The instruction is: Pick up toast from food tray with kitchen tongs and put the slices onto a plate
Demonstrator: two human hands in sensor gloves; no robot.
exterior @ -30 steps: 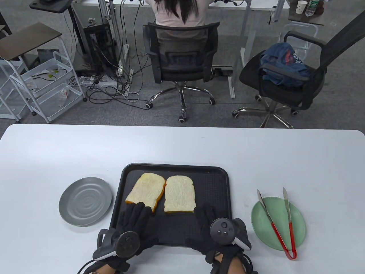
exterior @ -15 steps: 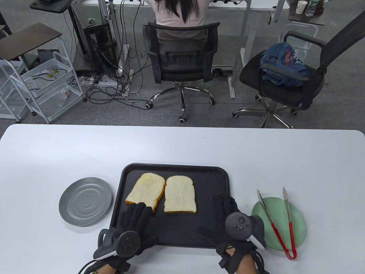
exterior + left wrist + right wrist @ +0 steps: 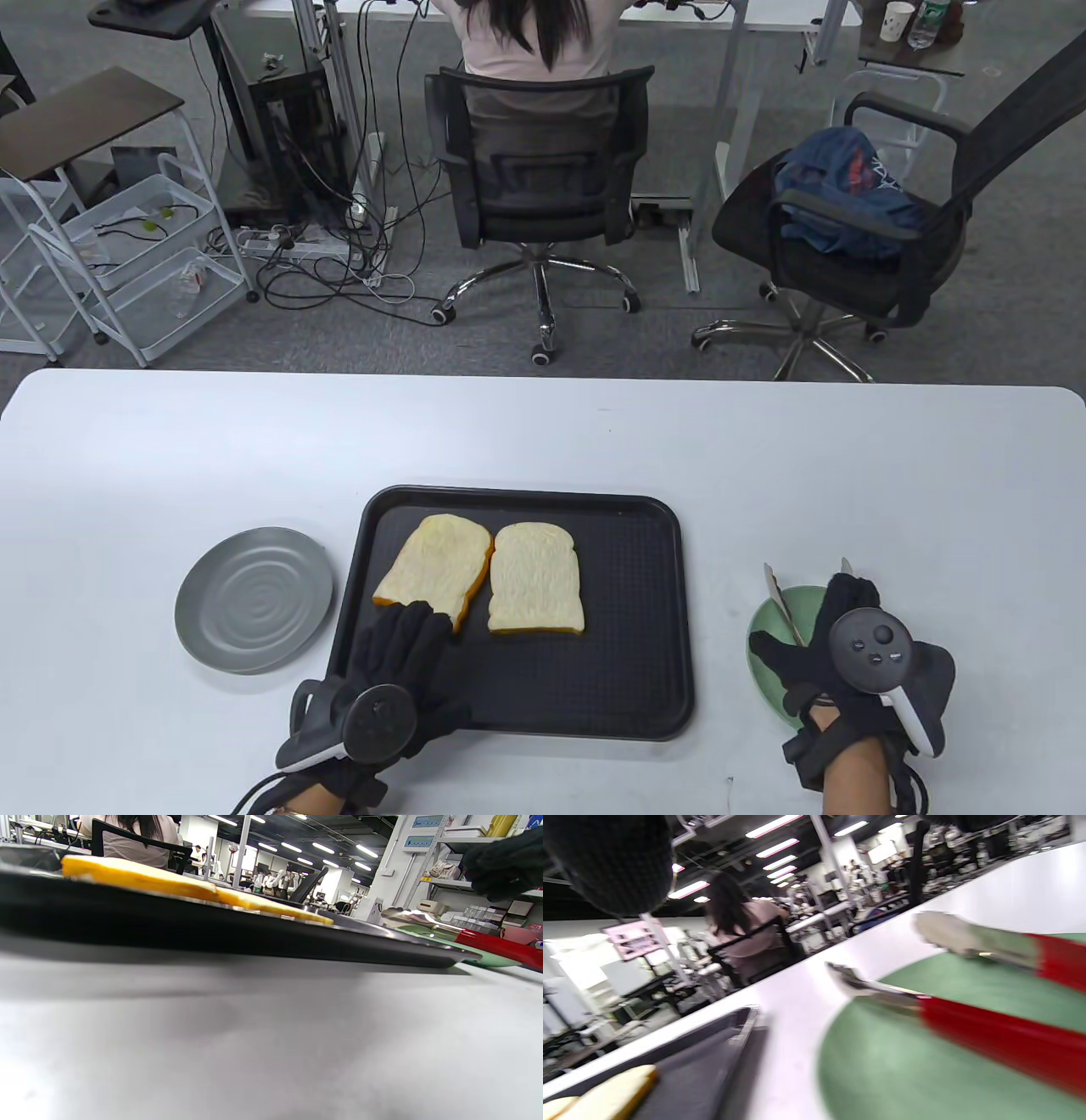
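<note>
From the table view, a black food tray (image 3: 645, 611) sits at the near middle of the white table (image 3: 543, 441), with two slices of toast (image 3: 434, 567) side by side, edges touching, in its left half. The left hand (image 3: 399, 662) lies flat on the tray's near-left part, fingers straight, fingertips at the near edge of the left slice. A grey plate (image 3: 253, 599) lies just left of the tray. On the right, the right hand (image 3: 836, 645) is over a green plate (image 3: 764, 632) where the kitchen tongs (image 3: 776, 590) lie — only the metal tips show past the glove, and whether the fingers grasp the tongs I cannot tell. In the left wrist view, low at table level, the toast's yellow crust (image 3: 140, 878) rises above the tray rim, with the red tong handle (image 3: 500, 948) beyond. In the right wrist view — blurred — both red-handled arms of the tongs rest on the green plate, spread apart, with a toast corner at lower left.
</note>
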